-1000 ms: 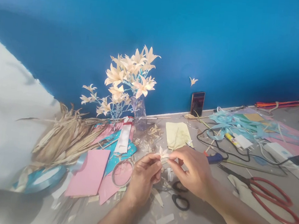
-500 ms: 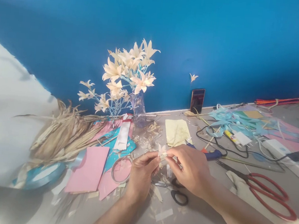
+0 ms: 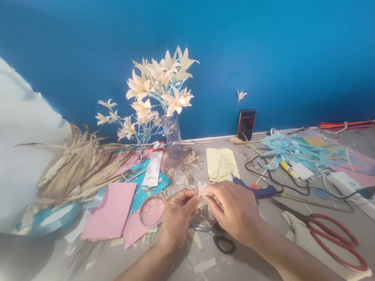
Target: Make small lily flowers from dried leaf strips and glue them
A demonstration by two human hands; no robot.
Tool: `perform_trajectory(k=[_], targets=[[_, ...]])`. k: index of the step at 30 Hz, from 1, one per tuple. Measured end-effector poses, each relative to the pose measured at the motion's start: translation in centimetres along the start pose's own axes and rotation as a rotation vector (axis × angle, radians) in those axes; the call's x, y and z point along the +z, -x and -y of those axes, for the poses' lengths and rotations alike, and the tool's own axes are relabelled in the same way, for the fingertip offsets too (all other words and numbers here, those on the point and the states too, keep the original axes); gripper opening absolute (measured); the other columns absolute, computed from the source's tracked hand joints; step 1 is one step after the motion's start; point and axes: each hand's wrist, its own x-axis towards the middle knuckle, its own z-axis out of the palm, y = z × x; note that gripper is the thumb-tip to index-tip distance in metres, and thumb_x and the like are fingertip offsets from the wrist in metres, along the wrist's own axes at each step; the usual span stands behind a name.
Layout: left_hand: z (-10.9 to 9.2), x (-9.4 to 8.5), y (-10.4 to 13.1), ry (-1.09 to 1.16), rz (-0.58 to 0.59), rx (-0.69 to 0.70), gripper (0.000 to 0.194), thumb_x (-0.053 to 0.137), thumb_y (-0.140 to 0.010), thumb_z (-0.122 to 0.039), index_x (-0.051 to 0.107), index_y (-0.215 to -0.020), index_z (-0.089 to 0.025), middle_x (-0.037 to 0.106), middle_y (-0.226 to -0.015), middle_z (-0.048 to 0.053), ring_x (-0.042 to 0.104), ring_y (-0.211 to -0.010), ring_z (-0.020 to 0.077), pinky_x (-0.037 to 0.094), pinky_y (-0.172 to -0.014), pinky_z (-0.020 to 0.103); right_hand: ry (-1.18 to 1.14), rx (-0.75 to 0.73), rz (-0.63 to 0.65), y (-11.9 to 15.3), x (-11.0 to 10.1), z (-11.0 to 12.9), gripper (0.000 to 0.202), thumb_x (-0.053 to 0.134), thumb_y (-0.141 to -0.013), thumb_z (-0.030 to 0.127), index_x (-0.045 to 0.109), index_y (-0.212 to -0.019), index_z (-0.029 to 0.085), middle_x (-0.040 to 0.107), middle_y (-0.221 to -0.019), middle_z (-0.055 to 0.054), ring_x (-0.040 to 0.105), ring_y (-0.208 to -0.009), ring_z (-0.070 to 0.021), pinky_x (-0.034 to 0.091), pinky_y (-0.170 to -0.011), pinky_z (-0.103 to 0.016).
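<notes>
Between my fingertips is a small cream handmade flower (image 3: 201,188), its petals pointing up. My left hand (image 3: 179,215) pinches it from the left, and my right hand (image 3: 233,210) pinches its right side; the base is hidden by the fingers. Just below my hands, a pair of small black-handled scissors (image 3: 224,244) lies partly covered by my right hand. A blue glue gun (image 3: 262,192) rests beyond my right hand. To the left of my left hand lies a roll of tape (image 3: 141,211) on pink paper.
Cream flowers stand in a clear vase (image 3: 173,134) by the blue wall. Dried husks (image 3: 78,160) and pink paper (image 3: 113,211) lie left. Red-handled scissors (image 3: 334,238), cables and blue ribbon (image 3: 287,148) lie right. A phone (image 3: 246,124) leans on the wall.
Both hands keep their pinch on the flower. My right hand has shifted slightly left and up, showing more of the glue gun. The view has moved a little.
</notes>
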Motion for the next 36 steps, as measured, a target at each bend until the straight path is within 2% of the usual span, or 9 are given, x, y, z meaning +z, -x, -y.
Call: perform_trajectory(k=[5, 9, 13, 15, 17, 20, 22, 28, 36], targets=[[0.1, 0.1, -0.1, 0.013, -0.009, -0.03, 0.02, 0.076, -0.074, -0.033, 0.069, -0.073, -0.015, 0.047, -0.053, -0.005, 0.035, -0.05, 0.0069, 0.027, -0.051, 0.022, -0.132, 0.077, -0.073, 0.0, -0.2, 0.2, 0.005, 0.06, -0.093, 0.026, 0.061, -0.095, 0.021, 0.069, -0.07, 0.0, 0.061, -0.058, -0.0131, 0.042, -0.06, -0.025], [0.3, 0.0, -0.2, 0.116, 0.035, -0.053, 0.022, 0.075, -0.074, -0.033, 0.065, -0.069, -0.015, 0.05, -0.052, -0.003, 0.039, -0.052, 0.0081, 0.029, -0.055, 0.022, -0.239, 0.075, -0.174, 0.0, -0.3, 0.0, 0.007, 0.057, -0.092, 0.015, 0.06, -0.091, 0.022, 0.065, -0.067, 0.001, 0.058, -0.057, -0.012, 0.042, -0.058, -0.024], [-0.2, -0.3, -0.5, 0.168, 0.042, -0.107, 0.023, 0.076, -0.075, -0.033, 0.062, -0.069, -0.016, 0.05, -0.052, -0.003, 0.04, -0.05, 0.0087, 0.029, -0.052, 0.022, -0.24, 0.167, -0.127, -0.4, -0.5, -0.7, 0.013, 0.054, -0.09, 0.014, 0.062, -0.082, 0.021, 0.063, -0.065, 0.001, 0.056, -0.055, -0.0114, 0.04, -0.055, -0.023], [-0.6, -0.4, -0.7, 0.166, -0.001, -0.074, 0.024, 0.077, -0.073, -0.032, 0.06, -0.067, -0.016, 0.049, -0.051, -0.004, 0.039, -0.048, 0.0078, 0.028, -0.05, 0.021, -0.186, 0.248, -0.029, -0.6, -0.7, -1.3, 0.013, 0.056, -0.088, 0.015, 0.063, -0.079, 0.021, 0.066, -0.067, 0.001, 0.056, -0.056, -0.0111, 0.039, -0.056, -0.023], [-0.8, -0.6, -1.0, 0.181, -0.048, -0.052, 0.024, 0.079, -0.07, -0.031, 0.06, -0.069, -0.016, 0.049, -0.053, -0.005, 0.04, -0.048, 0.0071, 0.029, -0.049, 0.02, -0.168, 0.27, 0.208, -0.8, -0.9, -2.1, 0.013, 0.058, -0.086, 0.014, 0.066, -0.078, 0.021, 0.069, -0.071, 0.002, 0.059, -0.058, -0.0114, 0.038, -0.057, -0.023], [-0.8, -0.7, -1.2, 0.206, -0.029, -0.07, 0.025, 0.08, -0.069, -0.031, 0.061, -0.072, -0.016, 0.049, -0.053, -0.006, 0.041, -0.049, 0.0071, 0.03, -0.049, 0.019, -0.201, 0.137, 0.621, -0.6, -0.7, -2.6, 0.014, 0.061, -0.084, 0.013, 0.07, -0.08, 0.022, 0.072, -0.079, 0.001, 0.063, -0.067, -0.0142, 0.038, -0.059, -0.024], [-0.7, -0.7, -1.1, 0.207, -0.003, -0.073, 0.024, 0.08, -0.069, -0.031, 0.061, -0.072, -0.016, 0.049, -0.052, -0.006, 0.04, -0.048, 0.0068, 0.029, -0.048, 0.019, -0.182, 0.051, 0.77, -0.3, -0.4, -2.4, 0.014, 0.062, -0.081, 0.011, 0.071, -0.082, 0.022, 0.072, -0.085, -0.001, 0.065, -0.074, -0.0167, 0.037, -0.061, -0.025], [-0.4, -0.7, -1.0, 0.219, 0.02, -0.079, 0.023, 0.079, -0.07, -0.029, 0.061, -0.073, -0.016, 0.049, -0.053, -0.006, 0.04, -0.048, 0.0062, 0.029, -0.047, 0.018, -0.028, 0.015, 0.857, 0.2, 0.7, -1.6, 0.013, 0.062, -0.079, 0.011, 0.069, -0.081, 0.022, 0.068, -0.084, -0.004, 0.065, -0.077, -0.0196, 0.032, -0.058, -0.027], [-0.4, -0.7, -1.2, 0.227, 0.02, -0.095, 0.022, 0.079, -0.07, -0.027, 0.061, -0.074, -0.016, 0.049, -0.052, -0.006, 0.04, -0.048, 0.0062, 0.028, -0.047, 0.019, -0.028, 0.001, 0.911, 0.4, 1.2, -1.9, 0.009, 0.06, -0.081, 0.017, 0.068, -0.077, 0.021, 0.068, -0.082, -0.004, 0.063, -0.075, -0.0194, 0.031, -0.057, -0.027]])
